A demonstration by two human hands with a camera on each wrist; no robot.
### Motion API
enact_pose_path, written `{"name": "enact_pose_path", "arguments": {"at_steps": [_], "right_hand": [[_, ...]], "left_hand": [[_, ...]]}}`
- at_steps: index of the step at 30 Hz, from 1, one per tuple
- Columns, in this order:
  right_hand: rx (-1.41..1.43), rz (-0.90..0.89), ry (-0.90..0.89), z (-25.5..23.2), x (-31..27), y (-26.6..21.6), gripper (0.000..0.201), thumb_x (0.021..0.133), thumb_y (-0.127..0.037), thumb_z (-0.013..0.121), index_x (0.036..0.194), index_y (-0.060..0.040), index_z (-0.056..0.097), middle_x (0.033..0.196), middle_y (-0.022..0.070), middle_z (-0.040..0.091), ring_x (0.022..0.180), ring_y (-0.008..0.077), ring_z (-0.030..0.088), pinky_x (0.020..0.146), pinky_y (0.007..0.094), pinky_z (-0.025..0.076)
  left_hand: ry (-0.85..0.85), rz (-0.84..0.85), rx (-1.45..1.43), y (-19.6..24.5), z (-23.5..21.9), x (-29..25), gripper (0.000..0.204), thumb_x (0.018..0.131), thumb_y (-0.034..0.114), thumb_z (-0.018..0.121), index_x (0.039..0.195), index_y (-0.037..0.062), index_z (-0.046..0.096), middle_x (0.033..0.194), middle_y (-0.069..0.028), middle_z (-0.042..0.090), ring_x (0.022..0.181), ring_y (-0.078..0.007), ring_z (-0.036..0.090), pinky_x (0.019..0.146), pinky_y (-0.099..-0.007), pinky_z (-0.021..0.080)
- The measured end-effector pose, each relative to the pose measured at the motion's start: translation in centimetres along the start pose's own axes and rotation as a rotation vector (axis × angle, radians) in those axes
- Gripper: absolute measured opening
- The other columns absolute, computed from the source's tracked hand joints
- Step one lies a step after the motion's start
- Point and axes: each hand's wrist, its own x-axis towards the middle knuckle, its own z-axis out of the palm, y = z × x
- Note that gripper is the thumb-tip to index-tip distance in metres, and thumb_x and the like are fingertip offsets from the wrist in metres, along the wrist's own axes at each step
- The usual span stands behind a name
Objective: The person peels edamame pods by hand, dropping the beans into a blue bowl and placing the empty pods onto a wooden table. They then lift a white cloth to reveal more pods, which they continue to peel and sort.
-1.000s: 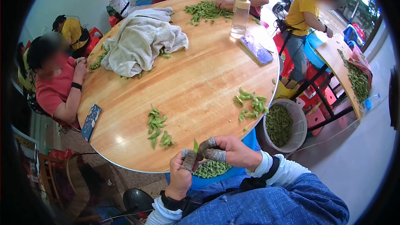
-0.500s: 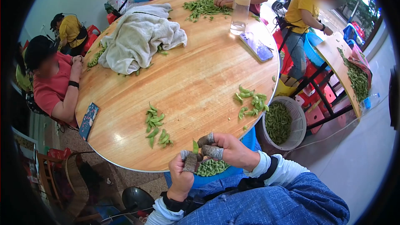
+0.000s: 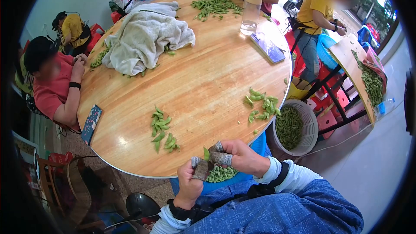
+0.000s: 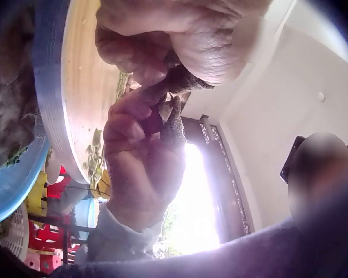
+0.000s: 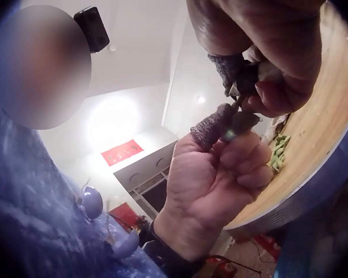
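A green edamame pod [image 3: 206, 154] stands upright between my two hands, just past the table's near edge. My left hand [image 3: 190, 183] pinches it between thumb and forefinger, both in grey knitted finger covers. My right hand [image 3: 247, 158], with similar covers [image 3: 222, 159], meets it from the other side and pinches its end. In the right wrist view the left hand's covered thumb [image 5: 212, 125] nearly meets the right fingertips, which hide most of the pod. Below both hands, a blue basin [image 3: 209, 188] holds shelled green beans [image 3: 222, 173].
On the round table [image 3: 190, 91] lie a left pod pile [image 3: 159, 123], a right pod pile [image 3: 262, 104], a towel [image 3: 147, 39], a bottle [image 3: 251, 15], a phone [image 3: 268, 47] and a patterned case [image 3: 91, 124]. A white basket [image 3: 308, 123] of pods stands right. Other people sit around.
My hands stay close together at the table edge, the left shifting slightly right and the pod tilting a little. Across the table, a person's hands have lifted off the pod heap.
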Motion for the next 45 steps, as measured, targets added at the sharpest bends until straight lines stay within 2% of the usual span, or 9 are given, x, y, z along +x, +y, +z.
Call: {"name": "enact_pose_path", "arguments": {"at_steps": [13, 19, 22, 25, 28, 31, 34, 37, 45], "right_hand": [[-0.014, -0.015, 0.045, -0.1, 0.6, 1.5, 0.016, 0.087, -0.012, 0.049, 0.094, 0.0021, 0.055, 0.083, 0.0031, 0.060, 0.077, 0.0090, 0.053, 0.069, 0.0244, 0.044], [-0.062, -0.058, 0.094, 0.0, 0.5, 1.6, 0.014, 0.086, -0.009, 0.050, 0.093, 0.0027, 0.055, 0.084, 0.0032, 0.060, 0.079, 0.0088, 0.053, 0.070, 0.0245, 0.044], [-0.101, -0.083, 0.044, -0.1, 0.4, 1.5, 0.014, 0.086, -0.008, 0.051, 0.093, 0.0026, 0.056, 0.084, 0.0031, 0.060, 0.079, 0.0087, 0.054, 0.071, 0.0243, 0.045], [-0.059, -0.151, 0.015, 0.0, 0.2, 1.7, 0.014, 0.086, -0.009, 0.052, 0.093, 0.0029, 0.056, 0.084, 0.0037, 0.061, 0.078, 0.0091, 0.054, 0.071, 0.0245, 0.045], [-0.011, -0.136, 0.021, 0.1, 0.1, 1.9, 0.014, 0.086, -0.009, 0.052, 0.092, 0.0031, 0.056, 0.084, 0.0042, 0.061, 0.076, 0.0098, 0.055, 0.071, 0.0251, 0.045], [-0.053, -0.162, -0.012, 0.3, 0.0, 1.4, 0.013, 0.086, -0.008, 0.052, 0.092, 0.0032, 0.055, 0.085, 0.0049, 0.061, 0.076, 0.0108, 0.055, 0.072, 0.0254, 0.045], [-0.122, -0.152, 0.012, 0.4, 0.0, 0.8, 0.012, 0.085, -0.008, 0.053, 0.091, 0.0029, 0.056, 0.083, 0.0063, 0.062, 0.077, 0.0106, 0.056, 0.072, 0.0262, 0.045], [-0.385, -0.239, 0.108, 0.3, -0.2, 0.8, 0.011, 0.080, -0.004, 0.056, 0.090, 0.0019, 0.056, 0.079, 0.0110, 0.060, 0.075, 0.0151, 0.057, 0.068, 0.0281, 0.045], [-0.799, -0.412, 0.116, 1.4, 0.0, 0.8, 0.013, 0.072, -0.001, 0.061, 0.084, -0.0012, 0.056, 0.078, 0.0149, 0.057, 0.072, 0.0301, 0.057, 0.061, 0.0335, 0.045]], "left_hand": [[-0.108, -0.040, -0.038, 0.4, -0.3, 0.5, 0.006, 0.078, 0.002, 0.054, 0.082, -0.0011, 0.054, 0.071, -0.0040, 0.058, 0.063, -0.0109, 0.053, 0.058, -0.0226, 0.041], [-0.037, 0.523, 1.183, 2.4, 0.5, 0.7, 0.028, 0.070, 0.013, 0.067, 0.085, -0.0038, 0.051, 0.074, -0.0157, 0.056, 0.058, -0.0299, 0.055, 0.052, -0.0394, 0.043], [-0.090, 0.529, 1.217, 2.0, 0.0, 0.7, 0.029, 0.065, 0.010, 0.068, 0.085, -0.0026, 0.052, 0.071, -0.0202, 0.053, 0.062, -0.0382, 0.053, 0.054, -0.0409, 0.043], [-0.124, 0.585, 1.024, 0.2, -0.9, 1.2, 0.023, 0.071, 0.010, 0.065, 0.085, -0.0017, 0.052, 0.066, -0.0130, 0.054, 0.057, -0.0293, 0.053, 0.051, -0.0375, 0.042], [-0.113, 0.298, 0.541, -1.7, -1.0, 0.8, 0.010, 0.074, 0.005, 0.059, 0.081, 0.0025, 0.052, 0.066, -0.0086, 0.054, 0.054, -0.0234, 0.050, 0.050, -0.0316, 0.042], [-0.063, -0.212, -0.161, -0.4, -0.8, 0.2, 0.006, 0.083, 0.009, 0.054, 0.084, 0.0033, 0.053, 0.067, -0.0021, 0.055, 0.054, -0.0110, 0.048, 0.050, -0.0240, 0.041], [-0.164, -0.243, -0.071, 0.6, -1.1, 0.4, 0.010, 0.087, 0.013, 0.051, 0.089, 0.0029, 0.053, 0.070, 0.0015, 0.055, 0.058, -0.0045, 0.048, 0.052, -0.0191, 0.041], [-0.021, -0.118, 0.140, 2.0, 0.2, 0.1, 0.013, 0.087, 0.015, 0.051, 0.092, 0.0033, 0.053, 0.069, 0.0000, 0.055, 0.057, -0.0046, 0.047, 0.051, -0.0171, 0.039], [-0.005, -0.367, -0.284, 1.6, -0.3, 0.6, 0.018, 0.079, 0.000, 0.039, 0.091, 0.0059, 0.053, 0.068, -0.0025, 0.054, 0.053, -0.0067, 0.045, 0.045, -0.0185, 0.034]]}}
